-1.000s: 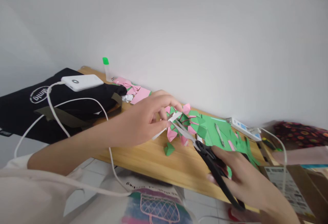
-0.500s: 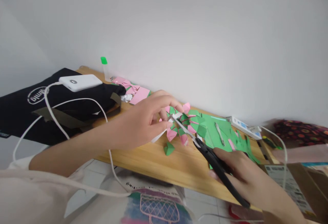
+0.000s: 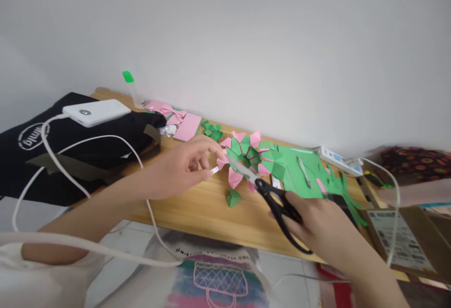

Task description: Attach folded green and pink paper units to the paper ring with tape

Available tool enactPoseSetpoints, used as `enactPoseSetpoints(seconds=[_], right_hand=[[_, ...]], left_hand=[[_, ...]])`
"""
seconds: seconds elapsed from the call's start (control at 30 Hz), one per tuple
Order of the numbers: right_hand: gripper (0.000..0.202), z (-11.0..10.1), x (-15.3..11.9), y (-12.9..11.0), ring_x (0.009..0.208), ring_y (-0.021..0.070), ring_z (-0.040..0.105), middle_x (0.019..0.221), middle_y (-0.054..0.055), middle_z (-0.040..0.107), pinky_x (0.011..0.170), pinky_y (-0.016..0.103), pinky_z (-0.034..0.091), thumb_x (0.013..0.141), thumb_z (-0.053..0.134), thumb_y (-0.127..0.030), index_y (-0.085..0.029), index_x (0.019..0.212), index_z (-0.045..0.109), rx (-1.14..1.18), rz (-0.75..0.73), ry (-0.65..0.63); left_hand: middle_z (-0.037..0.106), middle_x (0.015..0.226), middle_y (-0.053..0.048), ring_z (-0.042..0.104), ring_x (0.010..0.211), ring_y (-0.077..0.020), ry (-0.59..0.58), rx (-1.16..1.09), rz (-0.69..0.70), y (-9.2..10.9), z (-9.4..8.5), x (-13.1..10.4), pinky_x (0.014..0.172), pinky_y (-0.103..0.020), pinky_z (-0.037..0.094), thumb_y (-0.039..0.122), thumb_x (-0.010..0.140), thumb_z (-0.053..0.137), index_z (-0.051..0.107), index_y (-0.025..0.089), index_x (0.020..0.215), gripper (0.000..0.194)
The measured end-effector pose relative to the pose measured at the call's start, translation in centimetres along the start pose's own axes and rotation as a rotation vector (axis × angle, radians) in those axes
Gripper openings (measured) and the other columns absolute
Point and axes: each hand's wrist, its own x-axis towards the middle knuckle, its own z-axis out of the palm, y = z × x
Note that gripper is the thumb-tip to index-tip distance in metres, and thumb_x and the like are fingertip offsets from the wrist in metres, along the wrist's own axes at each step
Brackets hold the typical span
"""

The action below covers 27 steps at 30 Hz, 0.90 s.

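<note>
My right hand [image 3: 310,216] grips the black-handled scissors [image 3: 262,183], whose blades point up and left across the near-left side of a ring of pink and green folded paper [image 3: 243,150]. Between the thumb and fingers of my left hand [image 3: 190,167] is a narrow white strip [image 3: 214,169], just left of the blade tips; its material is unclear. A loose green folded piece [image 3: 233,198] lies below the ring. Green paper sheets [image 3: 296,181] with a pen [image 3: 303,172] on them lie right of the ring.
A black bag [image 3: 81,148] carries a white power bank [image 3: 97,112] with a cable. Behind stand a green-capped tube [image 3: 132,89], pink paper [image 3: 188,126] and small green pieces [image 3: 212,130]. A power strip [image 3: 338,161] lies along the wall, a cardboard box [image 3: 405,240] at right.
My left hand has drawn left, away from the ring's middle, with the white strip. The scissors have also shifted left and now spread their handles wider. The view has turned slightly.
</note>
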Motion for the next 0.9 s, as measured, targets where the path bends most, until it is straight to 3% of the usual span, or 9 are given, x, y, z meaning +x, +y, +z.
enactPoseSetpoints(seconds=[0.13,0.23,0.37,0.5,0.6,0.67,0.77,0.83,0.9], right_hand=[[0.026,1.5,0.2,2.5,0.058,0.0271,0.068,0.06,0.01,0.069,0.048,0.027,0.025,0.089,0.047,-0.04,-0.019,0.08,0.059,-0.06,0.24,-0.013],[0.031,3.5,0.0,5.0,0.056,0.0281,0.067,0.06,0.012,0.068,0.047,0.027,0.029,0.089,0.046,-0.043,-0.019,0.074,0.06,-0.017,0.438,-0.018],[0.04,6.7,0.3,6.8,0.05,0.0282,0.065,0.057,0.014,0.066,0.045,0.03,0.035,0.089,0.045,-0.048,-0.018,0.07,0.064,0.056,0.686,-0.018],[0.037,9.2,0.9,6.7,0.051,0.025,0.065,0.057,0.013,0.066,0.047,0.029,0.04,0.088,0.05,-0.044,-0.016,0.073,0.068,0.091,0.753,-0.017],[0.036,9.9,0.9,6.4,0.056,0.0245,0.066,0.061,0.013,0.068,0.048,0.029,0.04,0.087,0.053,-0.044,-0.015,0.075,0.07,0.098,0.755,-0.035],[0.037,9.7,0.7,5.9,0.061,0.0267,0.068,0.072,0.017,0.071,0.048,0.03,0.041,0.088,0.051,-0.042,-0.013,0.078,0.071,0.084,0.765,-0.054],[0.036,8.4,0.2,3.7,0.077,0.0288,0.069,0.095,0.02,0.072,0.055,0.034,0.046,0.091,0.047,-0.038,-0.012,0.093,0.071,0.139,0.739,0.077],[0.027,7.1,0.1,1.0,0.078,0.0244,0.067,0.092,0.015,0.072,0.061,0.033,0.049,0.09,0.052,-0.036,-0.015,0.094,0.069,0.42,0.626,0.366],[0.019,6.0,0.5,-2.2,0.08,0.0193,0.066,0.091,0.009,0.072,0.064,0.029,0.052,0.09,0.055,-0.034,-0.02,0.09,0.068,0.846,0.382,0.485]], left_hand=[[0.058,0.103,-0.005,0.054,0.059,-0.009,0.066,0.032,-0.135,-1.9,-1.0,-0.8,0.049,-0.022,0.044,0.033,0.085,0.057,0.056,0.022,0.107,0.025],[0.055,0.112,-0.007,0.059,0.07,-0.0137,0.184,0.293,-0.184,-4.2,-1.4,-1.2,0.058,-0.027,0.047,0.031,0.085,0.053,0.055,0.022,0.11,0.027],[0.052,0.125,-0.007,0.062,0.086,-0.0204,0.247,0.629,-0.228,-7.5,-1.1,-1.6,0.064,-0.029,0.043,0.025,0.089,0.045,0.055,0.022,0.121,0.033],[0.057,0.114,-0.004,0.062,0.092,-0.0248,0.248,0.559,-0.166,-9.7,-0.7,-1.7,0.064,-0.029,0.043,0.026,0.085,0.056,0.063,0.025,0.11,0.026],[0.058,0.111,-0.005,0.056,0.108,-0.0302,0.203,0.466,-0.132,-9.7,-0.7,-1.7,0.093,-0.038,0.044,0.029,0.082,0.063,0.066,0.025,0.106,0.025],[0.057,0.12,-0.005,0.051,0.116,-0.0303,0.169,0.317,-0.147,-8.9,-0.3,-1.9,0.103,-0.043,0.038,0.033,0.083,0.064,0.067,0.026,0.108,0.027],[0.06,0.125,-0.006,0.053,0.115,-0.0274,0.057,-0.205,-0.247,-7.3,1.1,-2.1,0.089,-0.037,0.047,0.037,0.083,0.066,0.07,0.028,0.107,0.026],[0.065,0.118,-0.009,0.059,0.106,-0.0245,0.017,-0.678,-0.329,-6.4,2.6,-2.1,0.082,-0.034,0.05,0.039,0.083,0.065,0.071,0.028,0.108,0.029],[0.068,0.11,-0.009,0.062,0.097,-0.0222,-0.015,-1.04,-0.393,-5.8,4.3,-2.0,0.077,-0.032,0.051,0.04,0.078,0.067,0.073,0.026,0.106,0.032]])
